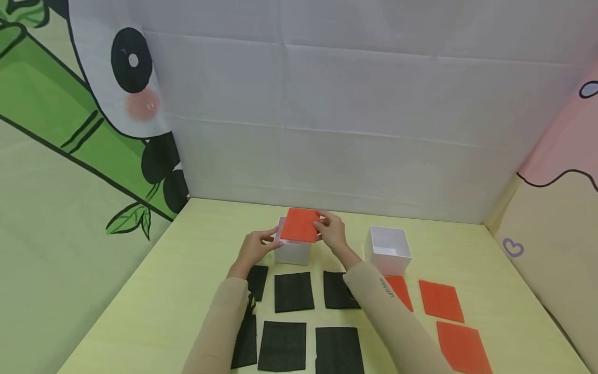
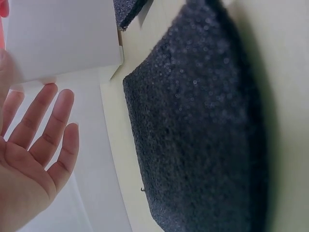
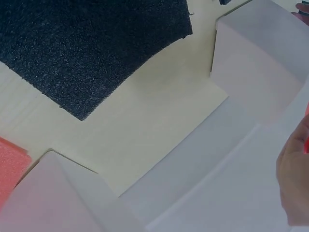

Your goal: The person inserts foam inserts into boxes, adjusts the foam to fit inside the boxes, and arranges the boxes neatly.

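Observation:
An orange foam square (image 1: pixel 300 225) is held tilted over the opening of the left white box (image 1: pixel 291 254). My right hand (image 1: pixel 332 231) pinches the square by its right edge; in the right wrist view that hand (image 3: pixel 295 174) is only partly in frame. At the box's left side, my left hand (image 1: pixel 254 250) touches its front corner with the thumb, near the square's lower left corner. The left wrist view shows the other fingers of this hand (image 2: pixel 36 140) spread and nearly straight beside the box wall (image 2: pixel 63 38). The square hides most of the box's inside.
To the right stands a second white box (image 1: pixel 388 252), its top uncovered. Several black foam squares (image 1: pixel 294 292) lie in two rows before the left box. More orange squares (image 1: pixel 441 300) lie at the right. Printed cloth (image 1: pixel 327 104) hangs behind the table (image 1: pixel 154 291).

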Motion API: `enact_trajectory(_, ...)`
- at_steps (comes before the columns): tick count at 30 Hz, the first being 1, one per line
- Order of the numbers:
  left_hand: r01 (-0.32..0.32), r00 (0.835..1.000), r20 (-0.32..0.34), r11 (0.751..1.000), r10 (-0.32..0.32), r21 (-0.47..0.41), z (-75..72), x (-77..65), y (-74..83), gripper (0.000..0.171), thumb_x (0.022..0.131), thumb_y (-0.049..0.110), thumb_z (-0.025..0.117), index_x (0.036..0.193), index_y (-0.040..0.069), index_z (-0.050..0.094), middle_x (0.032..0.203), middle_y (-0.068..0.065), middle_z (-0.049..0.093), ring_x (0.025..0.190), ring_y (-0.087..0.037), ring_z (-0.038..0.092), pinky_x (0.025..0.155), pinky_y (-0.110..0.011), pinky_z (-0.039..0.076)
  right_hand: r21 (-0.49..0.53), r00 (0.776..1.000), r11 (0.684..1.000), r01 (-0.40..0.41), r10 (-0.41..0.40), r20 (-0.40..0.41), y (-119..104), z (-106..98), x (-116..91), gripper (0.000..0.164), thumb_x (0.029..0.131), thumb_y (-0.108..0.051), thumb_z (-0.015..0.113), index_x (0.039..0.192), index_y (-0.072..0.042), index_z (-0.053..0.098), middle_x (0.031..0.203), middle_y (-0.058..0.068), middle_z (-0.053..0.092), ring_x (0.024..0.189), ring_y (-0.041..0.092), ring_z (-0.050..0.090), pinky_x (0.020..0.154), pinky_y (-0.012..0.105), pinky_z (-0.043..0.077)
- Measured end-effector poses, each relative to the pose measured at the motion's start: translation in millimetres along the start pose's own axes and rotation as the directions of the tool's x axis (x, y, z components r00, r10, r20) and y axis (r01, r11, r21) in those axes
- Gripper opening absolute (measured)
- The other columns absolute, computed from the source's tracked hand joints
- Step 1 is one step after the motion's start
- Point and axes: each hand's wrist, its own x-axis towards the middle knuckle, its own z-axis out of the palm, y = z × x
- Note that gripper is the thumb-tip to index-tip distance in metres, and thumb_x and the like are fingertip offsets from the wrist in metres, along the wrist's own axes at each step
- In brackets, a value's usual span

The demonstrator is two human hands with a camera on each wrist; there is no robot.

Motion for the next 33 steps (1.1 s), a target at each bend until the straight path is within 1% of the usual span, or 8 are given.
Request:
enact_trajectory(5,0.007,1.0,-0.005,1.0,-0.007,0.004,-0.4,0.5,-0.6,0.054,0.073,0.033,0.071,0.123,0.017,0.055,0.11,-0.01,0.061,0.086,-0.023,0.061,0.07,-0.037,0.049,-0.028,1.0,0.999,-0.016,0.016,0.001,1.6,6.3,2.1,0.04,0.085,0.003,0.056,0.125,0.001,0.05,0.09,0.02,0.061,0.059,0.016,0.06,0.062,0.045,0.05)
enact_trajectory(8,0.004,1.0,-0.009,1.0,-0.004,0.009,-0.5,0.4,-0.6,0.055,0.073,0.034,0.071,0.123,0.017,0.056,0.109,-0.011,0.062,0.083,-0.023,0.061,0.068,-0.036,0.049,-0.041,1.0,0.999,-0.006,0.006,0.003,3.4,9.6,2.5,0.04,0.085,0.003,0.056,0.125,0.001,0.05,0.09,0.02,0.061,0.06,0.016,0.06,0.062,0.044,0.05)
enact_trajectory(12,-0.005,1.0,-0.014,1.0,0.005,0.015,-0.2,-0.1,-0.6,0.055,0.073,0.033,0.071,0.123,0.017,0.056,0.109,-0.011,0.062,0.082,-0.023,0.061,0.067,-0.035,0.049,-0.071,1.0,0.997,0.014,-0.014,0.005,6.3,13.5,2.8,0.039,0.085,0.003,0.056,0.124,0.002,0.051,0.089,0.019,0.062,0.064,0.019,0.06,0.06,0.038,0.051)
enact_trajectory(19,0.008,1.0,-0.013,1.0,-0.008,0.013,0.0,0.7,-0.9,0.055,0.072,0.032,0.071,0.123,0.018,0.056,0.111,-0.01,0.061,0.083,-0.021,0.061,0.067,-0.033,0.049,-0.21,0.998,0.976,0.058,-0.064,-0.021,8.8,17.6,4.8,0.035,0.086,0.001,0.056,0.121,0.0,0.055,0.088,0.016,0.064,0.072,0.023,0.059,0.063,0.03,0.05)
enact_trajectory(24,0.025,1.0,-0.009,1.0,-0.025,0.009,-0.7,1.1,-1.7,0.054,0.073,0.031,0.072,0.123,0.019,0.055,0.111,-0.009,0.061,0.084,-0.022,0.06,0.068,-0.034,0.049,-0.237,0.998,0.97,0.06,-0.065,-0.016,9.6,19.9,5.5,0.035,0.086,0.002,0.056,0.121,-0.001,0.055,0.086,0.015,0.063,0.076,0.028,0.059,0.062,0.028,0.049)
enact_trajectory(27,0.028,1.0,-0.01,1.0,-0.028,0.009,-1.3,0.7,-1.2,0.054,0.073,0.03,0.072,0.123,0.019,0.056,0.11,-0.009,0.061,0.085,-0.022,0.06,0.068,-0.034,0.049,-0.249,0.997,0.966,0.068,-0.073,-0.012,9.0,21.5,5.3,0.035,0.085,0.003,0.056,0.121,-0.001,0.054,0.086,0.016,0.063,0.076,0.028,0.058,0.062,0.028,0.047)
enact_trajectory(30,0.03,1.0,-0.007,1.0,-0.03,0.006,-1.7,-0.1,-0.4,0.054,0.073,0.03,0.072,0.123,0.019,0.055,0.109,-0.009,0.062,0.084,-0.022,0.061,0.068,-0.034,0.049,-0.252,0.998,0.966,0.061,-0.068,-0.016,8.7,23.0,4.6,0.036,0.085,0.002,0.057,0.12,0.002,0.048,0.091,0.018,0.064,0.08,0.026,0.06,0.066,0.031,0.047)
enact_trajectory(33,0.031,1.0,-0.002,1.0,-0.031,0.001,-2.0,-1.2,0.6,0.056,0.073,0.032,0.071,0.124,0.018,0.055,0.107,-0.011,0.062,0.082,-0.022,0.061,0.068,-0.035,0.049,-0.258,0.998,0.964,0.062,-0.068,-0.013,8.8,23.6,3.3,0.034,0.086,0.0,0.056,0.118,0.004,0.044,0.097,0.02,0.063,0.086,0.027,0.061,0.07,0.034,0.047)
